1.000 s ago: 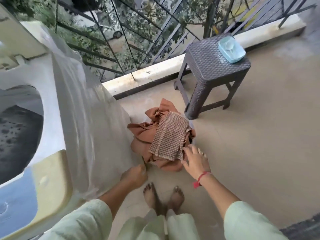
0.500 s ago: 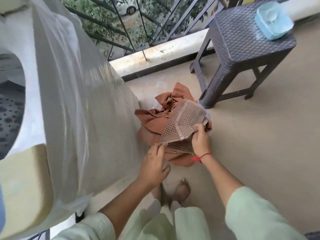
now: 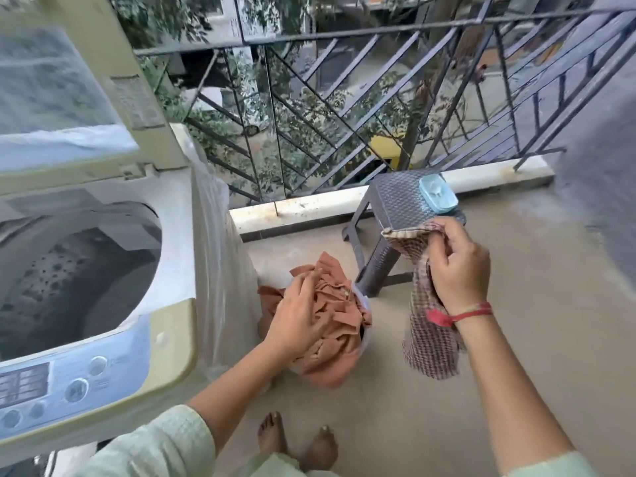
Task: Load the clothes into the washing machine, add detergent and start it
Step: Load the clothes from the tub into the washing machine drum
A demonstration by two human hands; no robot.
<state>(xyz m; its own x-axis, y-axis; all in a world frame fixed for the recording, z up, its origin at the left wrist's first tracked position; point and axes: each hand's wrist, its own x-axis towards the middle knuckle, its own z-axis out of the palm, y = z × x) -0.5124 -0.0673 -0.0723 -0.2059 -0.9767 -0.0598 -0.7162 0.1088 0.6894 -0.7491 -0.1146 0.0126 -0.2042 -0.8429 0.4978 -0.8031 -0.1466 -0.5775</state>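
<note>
A top-loading washing machine (image 3: 172, 242) stands at the left with its lid (image 3: 62, 98) raised and the drum (image 3: 69, 277) showing. On the floor beside it lies a heap of rust-orange clothes (image 3: 330, 325) in a pale basket. My left hand (image 3: 296, 311) rests on top of that heap, fingers spread over the cloth. My right hand (image 3: 457, 270) is lifted to the right, shut on a checked cloth (image 3: 426, 339) that hangs down from it. A light blue detergent box (image 3: 437, 194) sits on a dark stool (image 3: 395, 215).
A clear plastic cover (image 3: 220, 256) drapes down the machine's right side. The control panel (image 3: 69, 383) faces me at lower left. A metal railing (image 3: 344, 108) and a low kerb (image 3: 309, 208) close the balcony. My bare feet (image 3: 296, 445) stand on the concrete floor.
My right hand has lifted the checked cloth off the heap and up to the right. My left hand moved onto the orange clothes. The view rose, showing the machine's lid and panel.
</note>
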